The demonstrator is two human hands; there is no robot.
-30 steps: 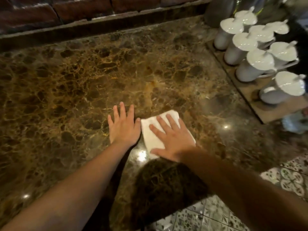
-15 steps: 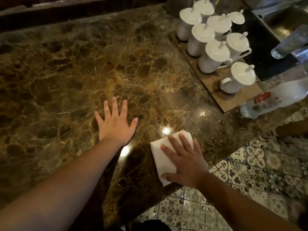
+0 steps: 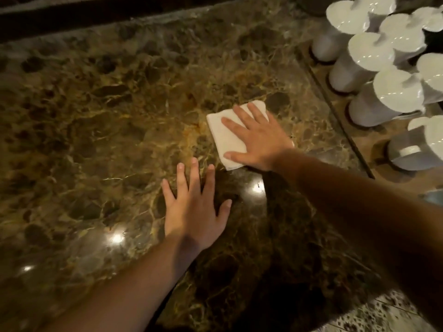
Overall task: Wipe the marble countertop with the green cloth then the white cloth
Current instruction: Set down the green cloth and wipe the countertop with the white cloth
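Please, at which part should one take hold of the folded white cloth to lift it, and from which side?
Probably the near-left corner of the white cloth. The right hand lies flat over its right half, but that corner lies bare on the marble countertop, pointing toward the left hand. Pinching it from the near-left with thumb and forefinger looks simplest.

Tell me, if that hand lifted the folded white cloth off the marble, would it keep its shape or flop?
Probably flop. The white cloth looks soft and thin, pressed flat under the right hand, so it would likely droop and unfold when lifted. It seems light for its size. Pushed, it should glide easily, since the marble countertop looks polished and shows glare spots.
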